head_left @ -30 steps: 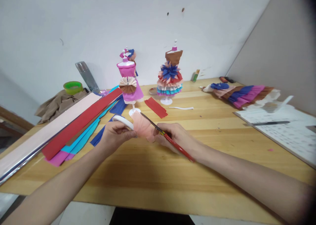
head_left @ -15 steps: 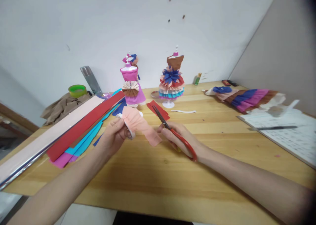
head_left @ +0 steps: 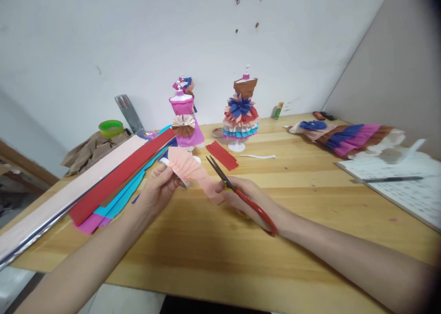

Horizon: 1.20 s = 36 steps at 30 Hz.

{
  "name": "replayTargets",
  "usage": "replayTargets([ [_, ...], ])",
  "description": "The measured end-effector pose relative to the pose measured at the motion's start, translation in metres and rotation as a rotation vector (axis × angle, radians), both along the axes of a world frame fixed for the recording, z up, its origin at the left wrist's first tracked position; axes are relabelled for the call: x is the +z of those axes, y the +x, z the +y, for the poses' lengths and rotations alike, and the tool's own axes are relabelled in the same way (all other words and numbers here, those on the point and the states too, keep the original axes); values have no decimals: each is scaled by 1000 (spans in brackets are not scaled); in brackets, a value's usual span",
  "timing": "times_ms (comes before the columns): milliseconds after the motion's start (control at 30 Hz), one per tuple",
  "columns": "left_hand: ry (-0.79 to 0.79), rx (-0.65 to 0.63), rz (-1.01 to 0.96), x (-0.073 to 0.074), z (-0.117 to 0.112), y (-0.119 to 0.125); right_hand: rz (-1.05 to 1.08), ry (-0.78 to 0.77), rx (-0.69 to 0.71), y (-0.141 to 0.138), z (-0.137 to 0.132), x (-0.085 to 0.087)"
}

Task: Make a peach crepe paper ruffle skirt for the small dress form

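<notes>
My left hand is closed on a pleated peach crepe paper strip and a white tape roll tucked under it, held just above the wooden table. My right hand grips red-handled scissors, whose blades point up and left, slightly apart. The fingertips of that hand also pinch the lower end of the peach strip. Behind the hands stand two small mannequins in paper dresses, one pink, one brown-topped with a blue flower.
Long folded crepe sheets in peach, red, cyan and magenta lie at the left. A red paper piece and a white strip lie mid-table. A layered paper dress and a printed sheet with pen sit at the right.
The peach strip has unfolded and stretched out between my hands. The scissors swung more upright, their blades parting a little, and my right hand came back onto the strip's lower end.
</notes>
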<state>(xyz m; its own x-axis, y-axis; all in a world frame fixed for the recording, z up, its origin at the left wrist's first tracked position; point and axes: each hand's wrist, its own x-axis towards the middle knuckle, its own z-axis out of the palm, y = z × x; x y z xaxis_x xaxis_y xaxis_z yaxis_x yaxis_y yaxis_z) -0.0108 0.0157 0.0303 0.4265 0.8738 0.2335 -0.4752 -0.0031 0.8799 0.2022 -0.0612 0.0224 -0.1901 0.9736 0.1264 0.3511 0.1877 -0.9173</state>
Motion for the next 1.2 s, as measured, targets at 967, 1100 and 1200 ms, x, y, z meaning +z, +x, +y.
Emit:
replayTargets([
  [967, 190, 314, 219, -1, -17, 5, -87, 46, 41, 0, 0, -7],
  [1100, 186, 318, 211, -1, -17, 5, -88, 51, 38, 0, 1, -6],
  [1200, 174, 316, 218, 0, -17, 6, -79, 43, 33, -1, 1, -4],
])
